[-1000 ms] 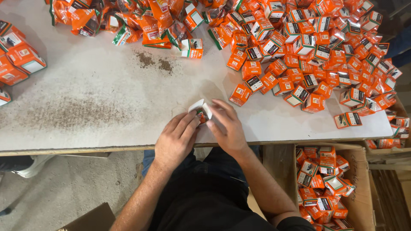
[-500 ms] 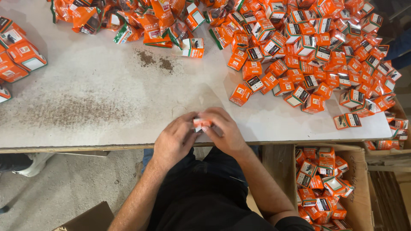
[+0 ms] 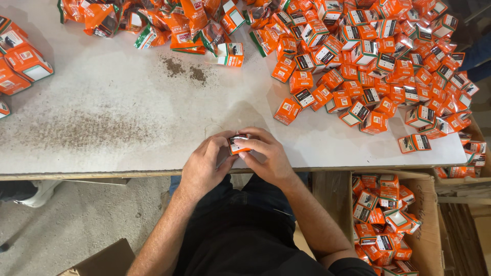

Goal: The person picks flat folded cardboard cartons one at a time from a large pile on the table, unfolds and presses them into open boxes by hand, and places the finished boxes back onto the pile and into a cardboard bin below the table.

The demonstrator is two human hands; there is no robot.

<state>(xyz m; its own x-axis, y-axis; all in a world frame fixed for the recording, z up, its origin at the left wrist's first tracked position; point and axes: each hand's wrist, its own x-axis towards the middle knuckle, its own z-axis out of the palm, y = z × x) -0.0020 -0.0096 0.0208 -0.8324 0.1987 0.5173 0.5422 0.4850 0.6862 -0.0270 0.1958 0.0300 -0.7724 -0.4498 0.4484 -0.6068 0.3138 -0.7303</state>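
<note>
A small orange box [image 3: 238, 144] is pinched between both my hands at the near edge of the white table [image 3: 128, 122]. My left hand [image 3: 204, 166] wraps it from the left and below. My right hand [image 3: 268, 156] covers it from the right, fingers curled over its top. Only the box's orange and white front shows between my fingers. The nearest loose box [image 3: 287, 111] lies a short way beyond my right hand.
A big heap of small orange boxes [image 3: 378, 56] covers the table's far right. Orange packets [image 3: 174, 23] lie along the back, larger orange boxes [image 3: 23, 64] at the left edge. A cardboard carton [image 3: 427, 204] with several boxes sits below right.
A pale flat piece held open between my fingers has been folded in; my hands have closed together around a small orange box and drawn toward the table edge.
</note>
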